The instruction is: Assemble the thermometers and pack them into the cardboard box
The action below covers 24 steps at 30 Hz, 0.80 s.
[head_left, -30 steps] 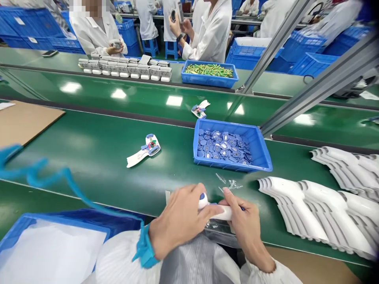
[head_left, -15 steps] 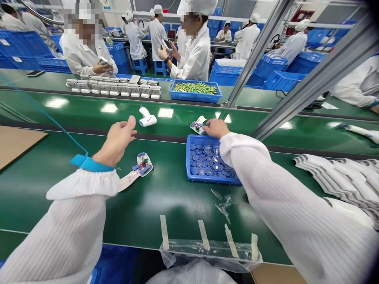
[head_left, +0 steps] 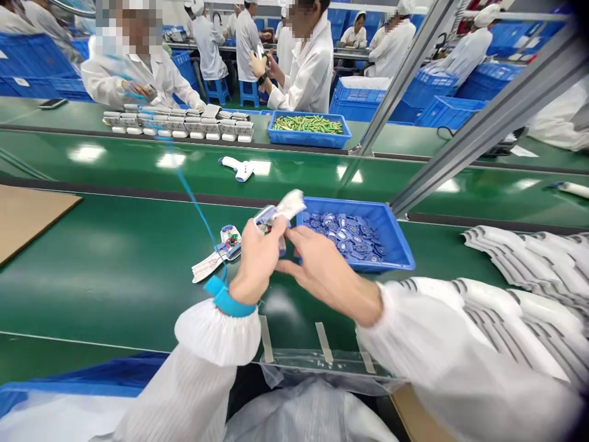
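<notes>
My left hand (head_left: pixel 258 261), with a blue strap at its wrist, is closed on a white thermometer housing half (head_left: pixel 289 205) with blue parts and wiring inside. My right hand (head_left: pixel 322 270) meets it from the right, its fingers at the housing's lower edge; part of that contact is hidden. Just left of my hands, a second housing half (head_left: pixel 209 265) with a small green board and wires lies on the green bench. Beside my right hand stands a blue bin (head_left: pixel 400 245) of small blue plastic parts.
A white thermometer gun (head_left: pixel 239 169) lies on the green belt (head_left: pixel 193 184). Stacked white housings (head_left: pixel 519 307) cover the right side. Beyond the belt are rows of grey-white units (head_left: pixel 184 123) and a bin of green-yellow parts (head_left: pixel 308 141). A metal post (head_left: pixel 488 116) slants at right; co-workers stand opposite.
My right hand has brought the housing half from the belt back toward me. My left hand has moved right and closed on it. The thermometer gun on the belt has shifted and turned.
</notes>
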Available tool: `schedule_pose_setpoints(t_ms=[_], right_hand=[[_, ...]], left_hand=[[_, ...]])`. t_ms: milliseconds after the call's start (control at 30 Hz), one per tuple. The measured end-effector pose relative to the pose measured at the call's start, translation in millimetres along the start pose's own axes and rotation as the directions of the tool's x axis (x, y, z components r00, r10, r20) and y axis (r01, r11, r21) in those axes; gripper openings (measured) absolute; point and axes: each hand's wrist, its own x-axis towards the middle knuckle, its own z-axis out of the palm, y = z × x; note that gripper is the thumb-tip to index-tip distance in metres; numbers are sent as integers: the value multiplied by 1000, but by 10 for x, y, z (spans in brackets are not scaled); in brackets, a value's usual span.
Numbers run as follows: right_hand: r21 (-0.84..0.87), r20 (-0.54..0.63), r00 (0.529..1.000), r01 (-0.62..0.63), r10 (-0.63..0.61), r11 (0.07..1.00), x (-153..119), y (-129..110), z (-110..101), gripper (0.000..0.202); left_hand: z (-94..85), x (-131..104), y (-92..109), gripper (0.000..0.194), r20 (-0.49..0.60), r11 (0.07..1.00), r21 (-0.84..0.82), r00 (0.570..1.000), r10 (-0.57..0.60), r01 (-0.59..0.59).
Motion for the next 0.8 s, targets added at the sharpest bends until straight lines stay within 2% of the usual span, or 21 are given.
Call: schedule_pose_setpoints(t_ms=[67, 133, 200, 267, 333, 367, 433, 500, 533, 600, 633, 733, 800], right_hand=[[36, -228, 974, -8, 16, 999, -470, -57, -17, 15], [68, -364, 929, -40, 62, 997, -800, -24, -54, 13], [113, -351, 933, -38, 76, 993, -998, 18, -76, 9], [130, -294, 954, -26, 64, 991, -1109, 17, -82, 8], [83, -310, 950, -19, 44, 996, -1177, -16, -101, 18], [59, -337, 940, -26, 44, 998, -1206, -28, -122, 22], [70, -392, 913, -90, 111, 993, -1268, 1, -166, 25], [147, -392, 875, -246, 285, 958, -1347, 131, -154, 25], [172, -359, 852, -340, 380, 925, -1398, 229, -106, 26], [119, -286, 815, -491, 504, 863, -1521, 444, 76, 27], [49, -271, 811, -527, 519, 848, -1593, 540, 190, 27], [-134, -324, 830, -515, 454, 846, -1833, 714, 433, 26], [-192, -405, 813, -522, 418, 831, -1985, 776, 409, 29]], left_hand=[[-27, -223, -55, 28, 147, 986, 135, 986, 75, -95], [-78, -455, -102, 19, 355, 939, 278, 930, 95, -202], [-96, -656, -143, 14, 499, 879, 371, 863, 82, -299], [-68, -805, -188, 11, 575, 835, 417, 816, 65, -360], [-19, -900, -245, 8, 607, 803, 449, 793, 48, -392], [2, -927, -280, 7, 600, 793, 469, 799, 37, -389], [19, -948, -364, 10, 539, 803, 508, 842, -14, -311], [2, -936, -461, 19, 432, 856, 498, 896, -104, -141], [-15, -928, -508, 27, 388, 883, 467, 908, -155, -48], [-53, -920, -585, 45, 346, 922, 377, 910, -229, 89], [-70, -923, -609, 50, 344, 933, 336, 905, -250, 130], [-106, -950, -620, 44, 375, 941, 270, 878, -298, 205], [-127, -955, -595, 38, 416, 929, 257, 837, -355, 266]])
